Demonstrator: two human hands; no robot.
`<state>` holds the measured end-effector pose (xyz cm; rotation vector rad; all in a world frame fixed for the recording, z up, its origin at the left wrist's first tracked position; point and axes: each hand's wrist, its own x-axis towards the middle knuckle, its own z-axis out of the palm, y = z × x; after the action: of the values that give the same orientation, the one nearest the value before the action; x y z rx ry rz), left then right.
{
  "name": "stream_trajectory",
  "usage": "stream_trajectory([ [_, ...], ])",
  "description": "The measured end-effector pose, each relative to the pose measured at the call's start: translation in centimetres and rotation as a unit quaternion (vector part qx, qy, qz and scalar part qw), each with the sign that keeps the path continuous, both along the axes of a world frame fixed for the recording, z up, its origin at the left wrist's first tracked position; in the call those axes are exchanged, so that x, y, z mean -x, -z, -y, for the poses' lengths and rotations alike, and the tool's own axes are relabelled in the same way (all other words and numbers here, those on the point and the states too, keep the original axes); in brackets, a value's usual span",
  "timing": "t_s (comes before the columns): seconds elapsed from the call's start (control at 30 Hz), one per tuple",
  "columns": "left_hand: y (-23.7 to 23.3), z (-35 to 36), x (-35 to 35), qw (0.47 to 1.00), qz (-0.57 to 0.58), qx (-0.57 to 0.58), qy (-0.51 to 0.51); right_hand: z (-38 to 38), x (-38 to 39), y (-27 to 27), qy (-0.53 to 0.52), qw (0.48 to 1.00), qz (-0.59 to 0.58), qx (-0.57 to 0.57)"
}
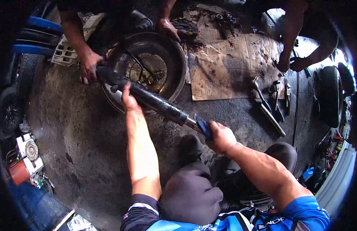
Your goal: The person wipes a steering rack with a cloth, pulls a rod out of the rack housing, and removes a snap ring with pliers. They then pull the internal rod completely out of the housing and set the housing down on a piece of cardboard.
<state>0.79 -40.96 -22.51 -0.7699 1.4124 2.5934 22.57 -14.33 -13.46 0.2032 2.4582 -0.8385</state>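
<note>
A long black cylinder (147, 95) lies slantwise in the air over the rim of a round metal pan (181, 57). My left hand (129, 99) grips it near its middle, the thumb showing on top. From its lower right end comes a shiny rod (192, 123), and my right hand (221, 137) is closed around a blue cloth (202, 126) at that rod. A co-worker's hand (90, 65) holds the cylinder's upper left end. The co-worker's other hand (170, 30) is beside a dark glove (186, 29) behind the pan.
Stained cardboard (221, 77) covers floor at the back right, with wrenches (269, 111) at its edge. Another person's hands (290, 63) are above its right side. Tires (330, 96) stand at far right; a red and white machine (28, 158) is at left.
</note>
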Motion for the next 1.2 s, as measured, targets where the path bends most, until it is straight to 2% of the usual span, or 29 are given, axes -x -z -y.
stream_trajectory([
  [0.07, -0.4, 0.4, 0.6, 1.0, 0.012, -0.007, -0.001, 0.0, 1.2, 1.0, -0.011, 1.0, -0.016, 0.001],
  [0.13, -3.9, -0.4, 1.1, 0.995, -0.025, 0.089, -0.041, 0.1, 2.5, 2.6, -0.029, 0.998, -0.052, 0.0],
  [0.17, -2.7, 0.8, 2.4, 0.998, -0.003, 0.059, -0.032, -0.2, 3.5, 3.4, -0.039, 0.997, -0.07, 0.011],
  [0.23, -2.9, 1.6, 4.6, 0.999, 0.031, 0.017, -0.04, 0.2, 7.2, 1.7, -0.036, 0.999, 0.023, 0.029],
  [0.3, -3.2, 2.6, 6.2, 0.999, 0.034, 0.023, -0.026, 0.7, 9.4, 2.0, -0.046, 0.999, -0.001, 0.023],
  [0.37, -2.6, 3.6, 7.7, 1.0, 0.01, 0.009, 0.001, 1.0, 10.9, 1.6, -0.038, 0.998, 0.047, 0.032],
  [0.4, -2.7, 3.6, 8.0, 1.0, 0.007, 0.016, -0.008, 1.2, 11.2, 2.0, -0.07, 0.997, 0.0, 0.01],
  [0.53, -2.3, 3.1, 8.3, 1.0, 0.002, 0.019, -0.024, 1.1, 11.4, 3.1, -0.063, 0.998, 0.021, 0.005],
  [0.73, -0.9, 2.4, 8.2, 0.996, 0.073, 0.056, -0.021, 0.3, 11.2, 5.1, -0.051, 0.998, 0.035, -0.008],
  [0.93, 0.8, 2.9, 8.3, 0.995, 0.083, 0.049, -0.009, 0.2, 9.9, 5.9, -0.038, 0.995, -0.08, 0.04],
  [0.97, 0.6, 2.9, 8.3, 0.996, 0.076, 0.037, 0.004, 0.3, 9.3, 5.7, -0.025, 0.993, -0.113, 0.004],
  [1.0, 0.6, 2.9, 8.4, 0.994, 0.087, 0.068, -0.026, 0.5, 9.1, 5.6, -0.009, 0.989, -0.145, -0.031],
  [1.13, -0.4, 2.0, 7.0, 0.996, 0.074, 0.047, -0.019, 0.4, 8.6, 6.3, 0.007, 0.993, -0.114, -0.029],
  [1.2, -1.3, 1.0, 4.9, 0.998, 0.063, -0.003, 0.019, 0.2, 8.7, 7.6, -0.002, 0.993, -0.116, -0.024],
])
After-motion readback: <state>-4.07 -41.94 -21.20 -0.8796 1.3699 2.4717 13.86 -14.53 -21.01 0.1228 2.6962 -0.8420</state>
